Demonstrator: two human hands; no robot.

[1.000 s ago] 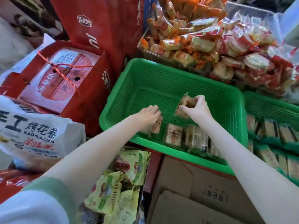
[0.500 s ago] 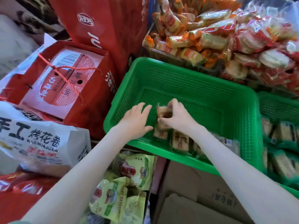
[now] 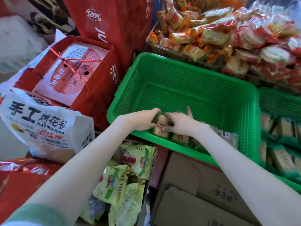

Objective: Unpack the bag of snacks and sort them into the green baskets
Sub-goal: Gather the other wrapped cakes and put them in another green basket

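Right hand (image 3: 180, 123) has come down from mid-basket to the near-left corner of the basket (image 3: 127, 88) since 1 s ago, bringing its packet (image 3: 162, 123) along. Left hand (image 3: 143, 119) was flat and open 0.5 s ago and has now closed in on the same packet.

State now:
- Both hands are on one packet, left at its left edge, right at its right edge.
- Left hand: fingers curled over the packet's top-left, thumb under the lower-left edge, a pinch hold.
- Right hand: thumb on the label face, fingers wrapped round the right side, one finger sticking up free.
- The packet is inside the basket, label up, resting on top of a lower packet (image 3: 160, 134) against the near wall.
- A row of packets (image 3: 180, 138) runs rightward along that same near wall; part of it is hidden by the right forearm.
- The far half of the basket floor is bare mesh.

Around it:
- Second basket (image 3: 280, 104) touches the first on the right and is packed with green-wrapped packs (image 3: 284, 128).
- Snack pile (image 3: 211, 35), orange and red wrappers, sits behind both.
- Red gift box (image 3: 73, 70) and red bag (image 3: 114, 26) are on the left.
- White bag (image 3: 45, 123) is in front of the box.
- Yellow-green packs (image 3: 130, 168) lie below the left forearm.
- Cardboard boxes (image 3: 195, 201) sit under the basket's near edge.
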